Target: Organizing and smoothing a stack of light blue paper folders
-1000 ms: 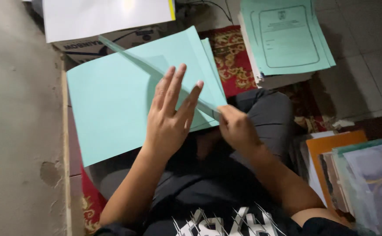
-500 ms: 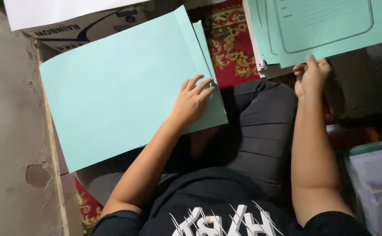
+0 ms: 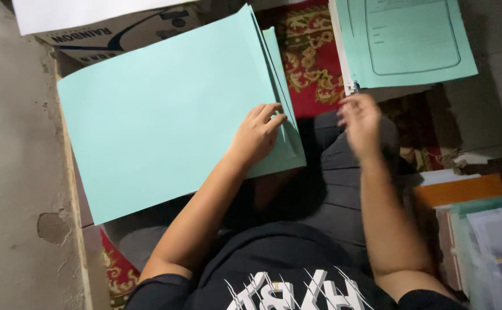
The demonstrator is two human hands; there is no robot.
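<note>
A large plain light-teal folder (image 3: 165, 115) lies tilted across my lap and a box edge, with more teal sheets fanned out under its right side. My left hand (image 3: 257, 135) sits on its lower right edge, fingers curled over the top sheet's edge. My right hand (image 3: 359, 123) hovers blurred above my dark trouser leg, fingers apart and holding nothing. It is just below a stack of printed teal folders (image 3: 406, 40) at the upper right.
A cardboard box (image 3: 119, 31) with a white sheet on it stands behind the folder. A red patterned rug (image 3: 308, 57) covers the floor. At the right are an orange folder (image 3: 458, 189) and a pile of papers (image 3: 492, 247). A grey wall (image 3: 10, 172) runs along the left.
My right hand left the crease it was pressing, reached to the printed stack's edge, then drew back down and left. My left hand went from flat on the folder to curled at its edge.
</note>
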